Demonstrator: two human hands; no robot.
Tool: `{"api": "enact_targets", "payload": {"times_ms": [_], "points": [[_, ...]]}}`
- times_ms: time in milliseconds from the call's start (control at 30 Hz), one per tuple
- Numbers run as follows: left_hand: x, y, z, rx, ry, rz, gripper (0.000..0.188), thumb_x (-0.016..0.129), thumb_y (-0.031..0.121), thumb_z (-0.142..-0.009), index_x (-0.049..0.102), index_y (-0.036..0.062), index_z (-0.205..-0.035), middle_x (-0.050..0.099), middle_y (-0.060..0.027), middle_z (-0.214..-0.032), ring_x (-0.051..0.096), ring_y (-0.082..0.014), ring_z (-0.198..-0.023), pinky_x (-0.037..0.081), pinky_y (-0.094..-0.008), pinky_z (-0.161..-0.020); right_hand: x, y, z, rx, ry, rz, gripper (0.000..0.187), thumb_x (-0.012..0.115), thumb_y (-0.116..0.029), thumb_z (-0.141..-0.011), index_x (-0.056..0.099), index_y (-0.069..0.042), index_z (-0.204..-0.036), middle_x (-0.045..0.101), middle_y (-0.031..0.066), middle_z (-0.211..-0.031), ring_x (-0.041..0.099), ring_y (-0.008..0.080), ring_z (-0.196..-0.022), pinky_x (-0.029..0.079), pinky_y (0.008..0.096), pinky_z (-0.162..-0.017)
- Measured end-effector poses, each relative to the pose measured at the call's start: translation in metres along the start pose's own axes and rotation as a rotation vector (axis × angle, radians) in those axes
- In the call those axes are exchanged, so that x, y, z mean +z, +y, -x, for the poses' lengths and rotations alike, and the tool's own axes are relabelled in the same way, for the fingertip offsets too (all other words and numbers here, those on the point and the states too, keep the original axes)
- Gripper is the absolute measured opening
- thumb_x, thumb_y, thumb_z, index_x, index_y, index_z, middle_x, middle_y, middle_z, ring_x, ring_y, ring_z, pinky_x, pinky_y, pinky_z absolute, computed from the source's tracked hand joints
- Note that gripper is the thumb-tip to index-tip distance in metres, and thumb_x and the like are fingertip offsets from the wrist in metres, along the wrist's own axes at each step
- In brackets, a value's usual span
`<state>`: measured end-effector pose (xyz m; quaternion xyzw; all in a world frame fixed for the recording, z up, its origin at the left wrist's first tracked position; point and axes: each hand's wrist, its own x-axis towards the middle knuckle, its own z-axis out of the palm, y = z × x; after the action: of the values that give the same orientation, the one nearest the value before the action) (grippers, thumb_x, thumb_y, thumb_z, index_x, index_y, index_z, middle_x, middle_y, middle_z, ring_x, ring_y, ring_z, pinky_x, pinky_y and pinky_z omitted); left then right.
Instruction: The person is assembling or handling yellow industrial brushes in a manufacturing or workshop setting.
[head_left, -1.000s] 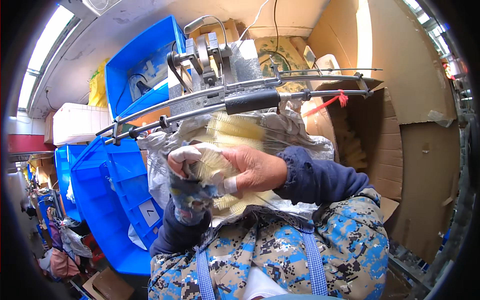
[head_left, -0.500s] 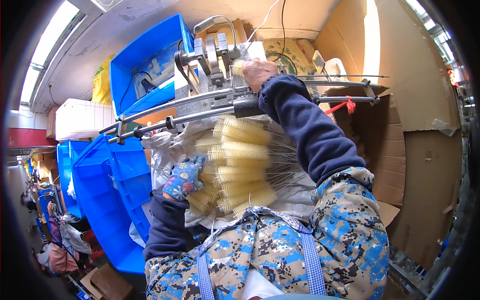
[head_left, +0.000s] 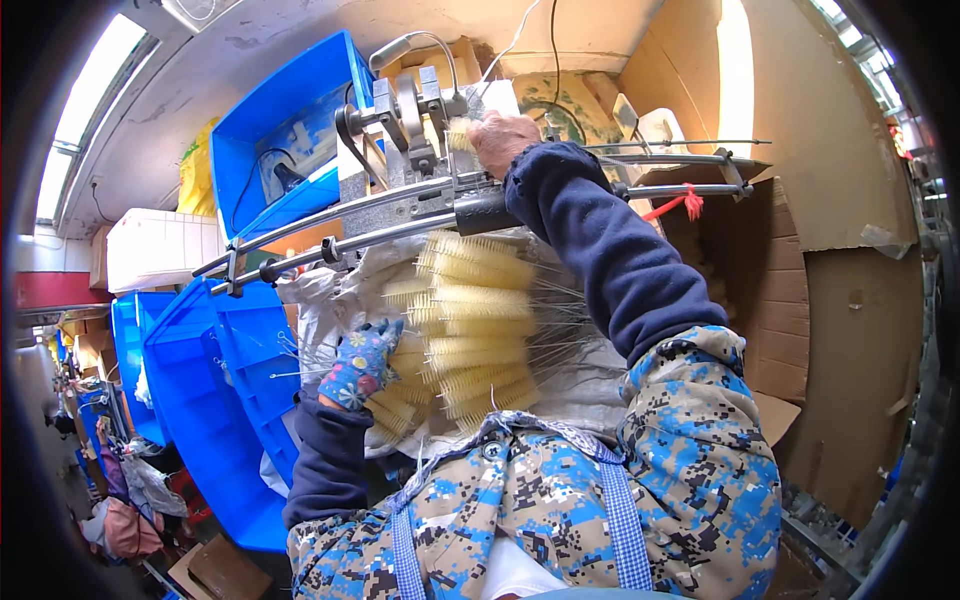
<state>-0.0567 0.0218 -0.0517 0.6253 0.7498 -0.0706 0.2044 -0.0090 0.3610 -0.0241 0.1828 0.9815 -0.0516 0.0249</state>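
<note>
Our right hand (head_left: 503, 140) pinches a yellow bristle brush (head_left: 460, 135) at the grey metal machine (head_left: 405, 130) top centre; our gloved left hand (head_left: 360, 362) grips cream wire-stemmed brushes (head_left: 470, 330) mid-frame, blue plastic crates (head_left: 200, 400) crowding left.

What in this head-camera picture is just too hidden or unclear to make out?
- Right hand: its fingers fold over a brush at the metal machine, so the grip is hidden.
- Left hand: a flowered glove covers it; its fingertips sink among the pile of yellow bristle brushes.
- Brush wire stems: too thin to count.
- White sack under the brushes: contents hidden.
- Blue crates: insides face away or are cut off.
</note>
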Motion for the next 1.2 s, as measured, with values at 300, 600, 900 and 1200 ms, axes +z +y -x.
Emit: {"api": "enact_targets", "payload": {"times_ms": [300,600,900,1200], "points": [[-0.024,0.002,0.005,0.014,0.129,-0.021,0.061,0.070,0.024,-0.058,0.048,0.0043,-0.112,0.057,-0.0138,-0.101,0.057,-0.0314,-0.086,0.045,-0.0397,-0.071,0.002,0.001,-0.006,0.164,0.077,0.098,0.026,0.046,-0.012,-0.079,0.058,-0.011,-0.102,0.052,0.0108,-0.111,0.044,0.0265,-0.109,0.034,0.0428,-0.088],[0.010,-0.040,0.019,-0.054,0.256,-0.123,0.062,0.060,0.011,-0.058,0.045,0.0003,-0.117,0.051,-0.0196,-0.115,0.052,-0.0353,-0.096,0.040,-0.0421,-0.085,0.021,0.044,0.062,0.319,0.257,0.034,0.050,0.057,-0.025,-0.074,0.044,-0.009,-0.119,0.036,0.0136,-0.121,0.038,0.0304,-0.111,0.032,0.0432,-0.090],[-0.061,-0.014,0.056,-0.052,0.726,0.428,0.041,0.067,0.028,-0.064,0.053,0.0025,-0.093,0.056,-0.0113,-0.089,0.054,-0.0260,-0.084,0.044,-0.0330,-0.069,0.018,0.026,0.058,0.274,0.255,-0.074,0.037,0.046,-0.015,-0.075,0.047,-0.001,-0.109,0.043,0.0151,-0.110,0.041,0.0284,-0.105,0.032,0.0422,-0.087],[-0.090,0.007,0.112,-0.147,1.235,0.688,0.058,0.068,0.026,-0.072,0.035,0.0015,-0.112,0.056,-0.0162,-0.091,0.055,-0.0199,-0.064,0.049,-0.0292,-0.059,0.017,-0.012,0.039,0.240,0.171,-0.082,0.037,0.053,-0.019,-0.072,0.049,-0.002,-0.105,0.044,0.0137,-0.107,0.042,0.0287,-0.105,0.034,0.0447,-0.084]]}}
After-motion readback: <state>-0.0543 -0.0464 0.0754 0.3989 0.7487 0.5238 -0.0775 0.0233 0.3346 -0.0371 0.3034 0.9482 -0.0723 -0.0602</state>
